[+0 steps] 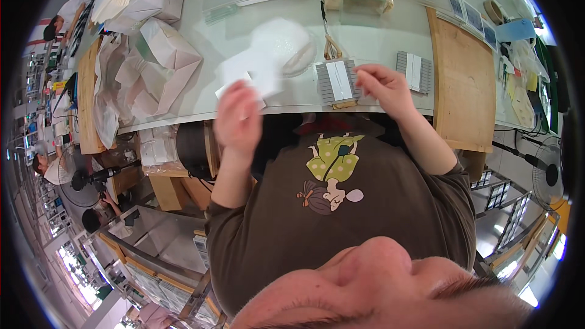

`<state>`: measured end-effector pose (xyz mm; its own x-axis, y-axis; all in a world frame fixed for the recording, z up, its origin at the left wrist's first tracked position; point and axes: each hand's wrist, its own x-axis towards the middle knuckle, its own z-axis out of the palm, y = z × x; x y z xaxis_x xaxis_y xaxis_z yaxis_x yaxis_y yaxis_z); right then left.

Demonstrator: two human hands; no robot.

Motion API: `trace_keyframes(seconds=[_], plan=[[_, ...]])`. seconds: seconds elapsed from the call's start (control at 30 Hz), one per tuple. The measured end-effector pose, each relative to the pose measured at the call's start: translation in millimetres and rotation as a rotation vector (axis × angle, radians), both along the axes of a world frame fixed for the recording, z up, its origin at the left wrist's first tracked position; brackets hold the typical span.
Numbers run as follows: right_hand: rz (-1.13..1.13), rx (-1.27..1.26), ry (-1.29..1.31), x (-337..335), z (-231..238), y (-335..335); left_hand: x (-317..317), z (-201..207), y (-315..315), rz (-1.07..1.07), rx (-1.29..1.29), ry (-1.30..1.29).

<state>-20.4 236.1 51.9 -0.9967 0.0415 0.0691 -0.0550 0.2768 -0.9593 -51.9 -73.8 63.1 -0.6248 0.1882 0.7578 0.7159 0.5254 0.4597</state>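
Two bare hands above a pale table (201, 100), seen from the head camera. The left hand (239, 116) is blurred and lies at the near side of a white sheet (263, 76), itself blurred; whether the fingers are closed on the sheet cannot be told. The right hand (387, 88) is bent inward, thumb and forefinger drawn close together at the right edge of a grey ribbed piece (328, 85) bearing a pale central strip (340, 81); whether they grip it or merely rest against it cannot be told. The hands are well apart from each other. The ribbed piece lies near the table's front edge, before the person's chest; a similar ribbed piece (425, 74) lies to its right, just beside a wooden board (466, 79). Beyond the sheet is a rounded white object (283, 42).

Good practice at this stage would be to steady the ribbed piece lightly by its side, keeping fingertips off the strip. The sheet is best handled by an edge, since it looks thin and liable to crease. The ribs probably mark or bend under a hard pinch.
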Motion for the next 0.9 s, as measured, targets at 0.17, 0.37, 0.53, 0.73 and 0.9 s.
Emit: trace_keyframes(seconds=[0.17,0.37,0.53,0.73,0.9], plan=[[0.105,-0.549,-0.506,2.8,20.7,-27.7,-6.0,4.0,69.3,-0.488,-0.218,0.026],[0.023,-0.424,-0.509,0.4,12.9,-13.1,-22.2,-22.1,75.2,-0.276,0.285,-1.375],[-0.051,-0.138,-0.406,0.3,-4.1,-8.0,-17.1,-30.4,82.9,-0.257,0.238,-1.299],[-0.067,-0.066,-0.362,1.5,-7.5,-7.6,-13.9,-33.3,81.9,-0.203,0.146,-1.275],[-0.070,-0.009,-0.340,2.6,-11.4,-7.2,-12.7,-35.6,82.2,-0.185,0.137,-1.270]])
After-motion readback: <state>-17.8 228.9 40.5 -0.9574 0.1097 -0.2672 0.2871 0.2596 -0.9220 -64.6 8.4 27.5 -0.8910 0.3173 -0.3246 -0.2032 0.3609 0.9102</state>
